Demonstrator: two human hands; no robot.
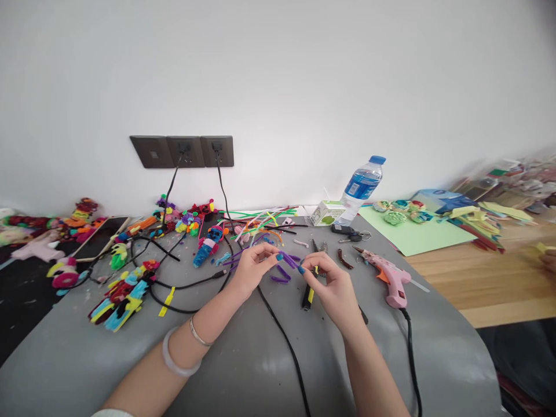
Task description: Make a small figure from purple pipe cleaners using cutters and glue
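Between my two hands, above the grey table (243, 359), is a purple pipe cleaner (289, 260), bent into a narrow shape. My left hand (256, 266) pinches its left end between thumb and forefinger. At its right end, my right hand (328, 284) closes thumb and finger on it. Another bent purple pipe cleaner piece (281, 277) lies on the table just below. Partly behind my right hand rests a black and yellow tool (307, 296), probably a cutter. The jaws of pliers (316, 246) show beyond the hand, and their handles are hidden.
A pink glue gun (393, 281) with a black cord lies at right. Behind stand a water bottle (361, 188) and a small box (326, 213). Colourful pipe cleaner figures (121, 295), a phone (101, 237) and black cables (282, 330) spread leftward. Another person's hand (549, 259) shows far right.
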